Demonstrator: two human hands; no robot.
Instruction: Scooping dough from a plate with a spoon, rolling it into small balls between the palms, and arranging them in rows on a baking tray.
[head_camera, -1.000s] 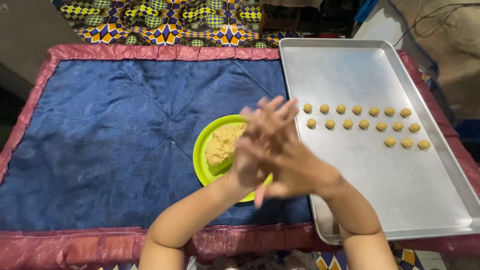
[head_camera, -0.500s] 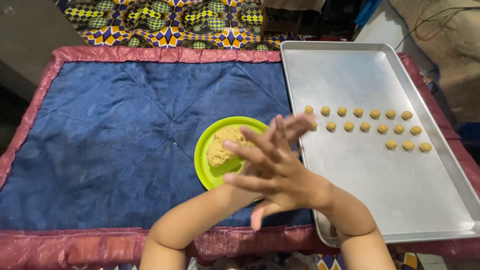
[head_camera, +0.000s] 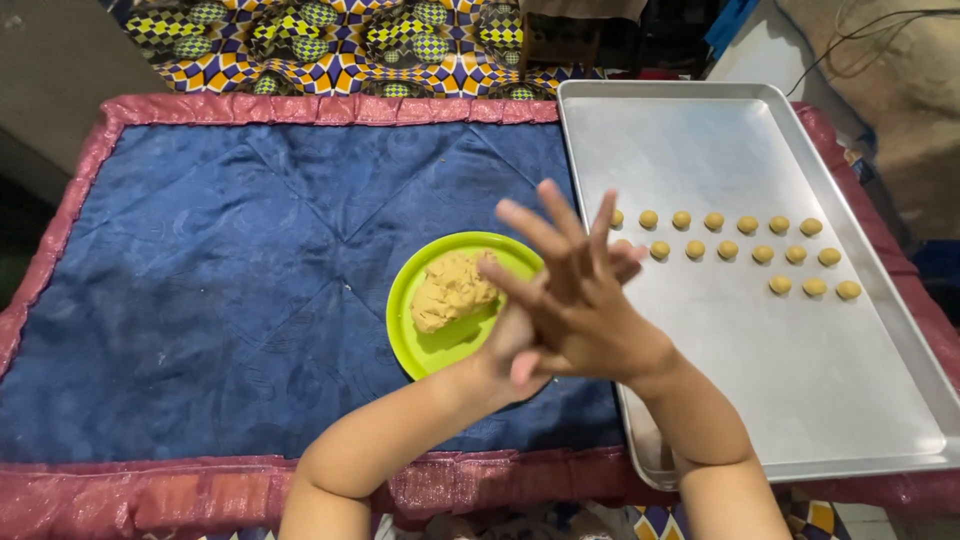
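Right hand (head_camera: 585, 320) slid forward across left hand (head_camera: 515, 345), palms pressed together, contents hidden, above green plate (head_camera: 405, 310) of dough (head_camera: 452, 290), blue cloth-covered counter (head_camera: 200, 280), steel tray (head_camera: 800, 400) alongside.

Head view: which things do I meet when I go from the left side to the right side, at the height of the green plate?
blue cloth → green plate → lump of dough → pressed-together hands → rows of small dough balls → right rim of the metal tray

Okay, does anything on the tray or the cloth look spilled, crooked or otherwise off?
Nothing stands out. The dough balls sit in tidy rows on the metal tray, the third row only partly filled. The dough lump stays on the green plate, and the blue cloth shows no spills.
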